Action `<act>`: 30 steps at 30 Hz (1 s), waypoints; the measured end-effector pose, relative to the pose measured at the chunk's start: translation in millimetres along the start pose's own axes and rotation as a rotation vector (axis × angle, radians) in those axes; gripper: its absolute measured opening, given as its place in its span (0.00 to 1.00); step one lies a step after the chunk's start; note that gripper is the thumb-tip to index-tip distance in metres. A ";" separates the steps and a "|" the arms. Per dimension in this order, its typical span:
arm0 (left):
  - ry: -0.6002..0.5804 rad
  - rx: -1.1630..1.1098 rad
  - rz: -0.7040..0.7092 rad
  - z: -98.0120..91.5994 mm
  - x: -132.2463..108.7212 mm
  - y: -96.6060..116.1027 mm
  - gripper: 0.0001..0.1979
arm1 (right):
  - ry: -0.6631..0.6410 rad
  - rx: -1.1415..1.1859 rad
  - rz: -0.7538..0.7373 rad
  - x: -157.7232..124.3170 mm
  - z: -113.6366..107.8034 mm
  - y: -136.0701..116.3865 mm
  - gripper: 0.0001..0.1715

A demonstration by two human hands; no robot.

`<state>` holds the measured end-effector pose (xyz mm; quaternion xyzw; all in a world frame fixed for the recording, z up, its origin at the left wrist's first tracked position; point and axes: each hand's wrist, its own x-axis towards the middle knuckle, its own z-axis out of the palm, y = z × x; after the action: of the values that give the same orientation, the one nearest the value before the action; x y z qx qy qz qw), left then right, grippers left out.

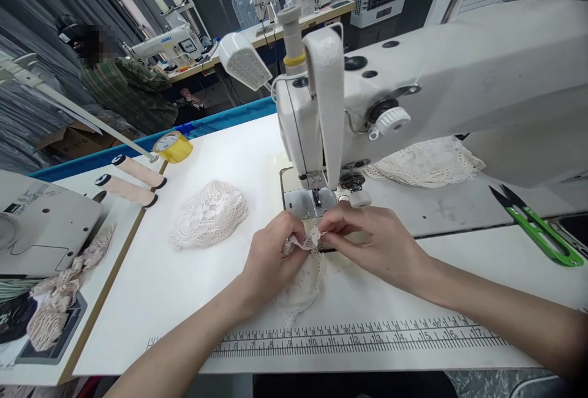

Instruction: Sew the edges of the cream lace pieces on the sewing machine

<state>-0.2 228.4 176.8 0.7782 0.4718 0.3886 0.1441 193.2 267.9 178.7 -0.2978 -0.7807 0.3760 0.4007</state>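
Observation:
Just in front of the needle area of a white sewing machine (316, 199), a piece of white lace (303, 285) is held between both hands and hangs down onto the table. My left hand (273, 257) is closed round the lace's gathered upper part. My right hand (376, 242) pinches the lace's right edge between thumb and fingers, beside the metal needle plate. A pile of lace pieces (211, 214) lies on the table to the left. Another lace pile (427, 162) rests behind the needle area, under the machine's arm.
Green-handled snips (539, 229) lie at the right. Two thread spools (133, 183) and yellow tape (173, 147) are at the left, near another machine (41, 223). A printed ruler (344, 340) runs along the front edge. A person (128, 89) sits in the back left.

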 end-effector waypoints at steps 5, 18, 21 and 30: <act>-0.010 -0.056 -0.073 -0.4 0.5 2.8 0.08 | 0.020 -0.072 -0.102 -0.7 0.0 0.0 0.08; -0.036 -0.081 -0.125 -1.6 0.5 6.9 0.07 | 0.010 -0.079 -0.187 -0.9 1.1 3.4 0.10; -0.033 -0.049 -0.101 -1.6 -0.9 5.5 0.07 | 0.011 -0.067 -0.191 -1.6 0.6 2.5 0.10; 0.060 0.148 0.146 -0.3 -4.4 0.2 0.09 | 0.016 -0.067 -0.253 -1.6 -1.1 3.6 0.08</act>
<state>-1.4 224.5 175.1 0.8069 0.4455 0.3855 0.0435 195.5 269.0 175.5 -0.2129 -0.8209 0.2938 0.4410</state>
